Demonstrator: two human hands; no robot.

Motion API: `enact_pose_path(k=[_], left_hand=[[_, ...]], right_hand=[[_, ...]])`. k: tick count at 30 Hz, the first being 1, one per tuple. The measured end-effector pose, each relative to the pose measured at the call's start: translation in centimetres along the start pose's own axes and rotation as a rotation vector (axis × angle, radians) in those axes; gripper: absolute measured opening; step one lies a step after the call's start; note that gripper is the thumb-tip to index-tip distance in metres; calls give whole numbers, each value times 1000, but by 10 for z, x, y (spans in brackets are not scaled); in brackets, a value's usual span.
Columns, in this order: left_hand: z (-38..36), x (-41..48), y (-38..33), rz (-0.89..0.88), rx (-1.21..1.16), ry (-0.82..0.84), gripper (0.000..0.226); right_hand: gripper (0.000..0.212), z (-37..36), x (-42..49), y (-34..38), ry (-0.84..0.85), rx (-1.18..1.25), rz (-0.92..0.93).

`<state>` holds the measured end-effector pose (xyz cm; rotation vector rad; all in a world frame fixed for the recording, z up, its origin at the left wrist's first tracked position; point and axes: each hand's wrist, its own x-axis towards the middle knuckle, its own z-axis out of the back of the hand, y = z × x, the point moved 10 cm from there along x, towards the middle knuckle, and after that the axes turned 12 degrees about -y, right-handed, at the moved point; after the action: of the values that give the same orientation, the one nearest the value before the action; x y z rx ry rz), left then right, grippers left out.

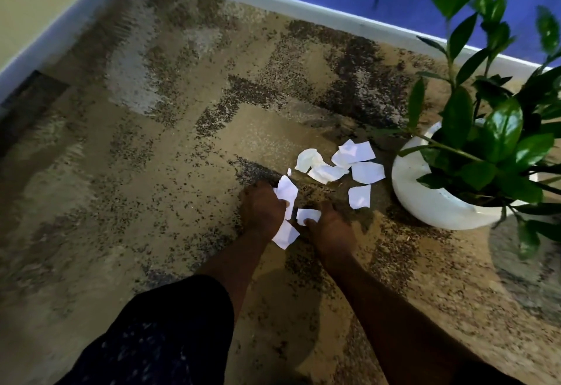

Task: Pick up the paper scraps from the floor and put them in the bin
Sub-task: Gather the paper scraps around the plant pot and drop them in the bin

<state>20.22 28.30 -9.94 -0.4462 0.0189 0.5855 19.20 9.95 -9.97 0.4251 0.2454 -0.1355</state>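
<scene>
Several white paper scraps lie on a brown patterned carpet (182, 141) near a plant pot. My left hand (261, 208) is down on the carpet, fingers closed on white paper scraps (287, 192), with one piece (285, 234) sticking out below the hand. My right hand (329, 226) is just beside it, fingertips pinching a small scrap (308, 215). Beyond the hands lie a crumpled piece (309, 158), torn flat pieces (353, 151) (367, 172) and one lone scrap (359, 196). No bin is in view.
A white round pot (425, 199) with a leafy green plant (491, 129) stands right of the scraps, leaves hanging over the carpet. A blue wall with a white skirting board (273, 2) runs along the far edge. My dark-clothed knee (158, 339) is at the bottom left.
</scene>
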Motion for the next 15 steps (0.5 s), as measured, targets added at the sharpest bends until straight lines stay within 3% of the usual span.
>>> enact_pose_path(k=[5,10,15], left_hand=[[12,-3,-6,49,-108,-10,27],[40,-15,-23,113,-210,28,35],[56,-43,-57,62,-323,88,24]], right_hand=[[55,-5,4,1,59,-74,31],[17,17,2,-8,5,164,47],[27,66,-14,-49,-148,307,-28]])
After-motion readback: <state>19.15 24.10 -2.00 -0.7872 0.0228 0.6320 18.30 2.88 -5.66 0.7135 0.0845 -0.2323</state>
